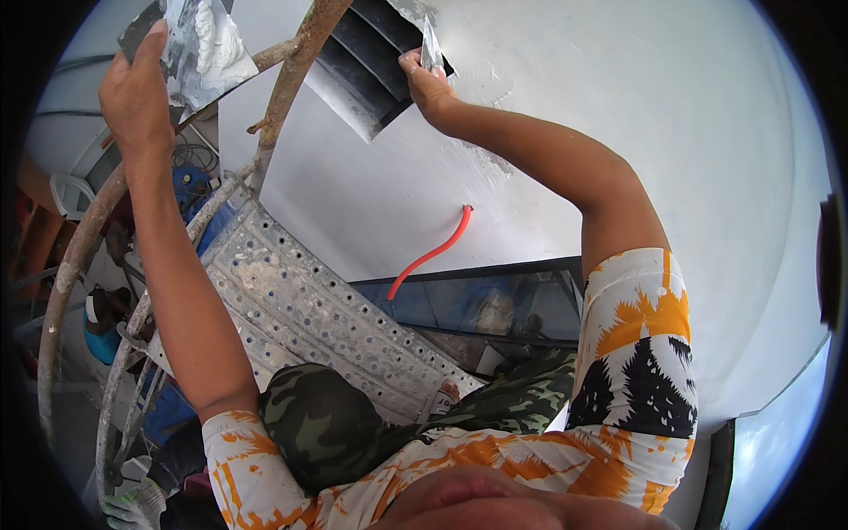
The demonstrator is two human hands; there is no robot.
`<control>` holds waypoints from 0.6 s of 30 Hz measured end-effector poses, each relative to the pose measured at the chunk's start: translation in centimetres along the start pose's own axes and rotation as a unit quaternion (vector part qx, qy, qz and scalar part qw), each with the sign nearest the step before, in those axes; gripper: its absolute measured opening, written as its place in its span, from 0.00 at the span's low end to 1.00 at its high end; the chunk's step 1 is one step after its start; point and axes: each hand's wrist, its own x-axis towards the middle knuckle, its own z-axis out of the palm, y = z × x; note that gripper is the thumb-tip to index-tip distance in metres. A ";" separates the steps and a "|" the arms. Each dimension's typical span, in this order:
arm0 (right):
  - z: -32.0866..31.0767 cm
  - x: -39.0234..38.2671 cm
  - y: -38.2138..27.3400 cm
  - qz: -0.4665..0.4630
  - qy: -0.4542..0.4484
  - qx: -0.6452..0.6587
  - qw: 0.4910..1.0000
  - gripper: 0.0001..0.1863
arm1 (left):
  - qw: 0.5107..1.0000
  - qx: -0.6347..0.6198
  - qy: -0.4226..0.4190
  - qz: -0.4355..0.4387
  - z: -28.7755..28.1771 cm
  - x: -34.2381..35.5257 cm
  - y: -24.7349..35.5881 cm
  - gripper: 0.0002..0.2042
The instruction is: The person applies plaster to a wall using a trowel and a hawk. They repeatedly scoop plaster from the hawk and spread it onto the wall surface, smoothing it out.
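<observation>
Left hand (137, 99) is up at the upper left, gripping a flat plate (181, 75) by its near side, thumb lying along the edge. White paste (221, 42) sits in a thick lump on that plate, to the right of the fingers and touching neither hand. Right hand (431, 87) is closed around a putty knife (431, 44), blade pointing up and away from the person (grip partly hidden by the fingers). Hands are well apart; the near leg of a rusty pipe frame (291, 97) stands between them.

Knife is at the right edge of a dark slatted vent opening (375, 53) in the white wall panel (654, 97). Can't tell if the blade touches the surface. Patchy grey smears show just right of the opening and below the right wrist.

Lower down, a red tube (442, 249) hangs out of a hole in the panel. Perforated metal plank (291, 300), splattered white, is below the hands, between the forearms.
</observation>
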 end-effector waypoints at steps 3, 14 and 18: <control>-0.7 -1.8 1.0 -0.024 -0.008 0.030 0.999 0.14 | 1.000 -0.013 0.009 0.014 -0.2 -0.1 0.3 0.18; 6.7 -2.8 8.2 0.168 0.002 0.398 0.902 0.18 | 0.997 -0.049 0.044 -0.047 -0.2 0.9 0.6 0.16; 7.7 -5.5 3.4 0.189 0.125 0.370 0.901 0.16 | 0.993 0.071 0.026 0.088 0.3 0.0 1.8 0.13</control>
